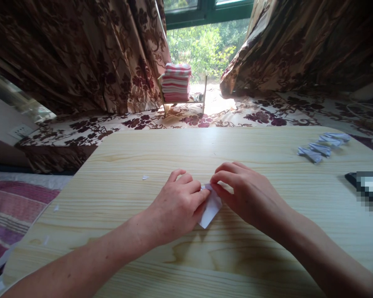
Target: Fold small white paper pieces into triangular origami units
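Note:
Between my two hands, a small folded piece of white paper stands tilted just over the middle of the table. My left hand grips its left side, with the index finger lying across the upper part. The thumb of that hand is hidden behind its fingers and the paper. At the top right edge, my right hand pinches the paper between thumb and fingertips. Part of the paper's left side is covered by my left hand.
Several folded white paper pieces lie at the table's far right. A dark device, partly pixelated, rests at the right edge. A paper scrap lies left of my hands. Beyond, striped folded cloths sit on a small rack by the window.

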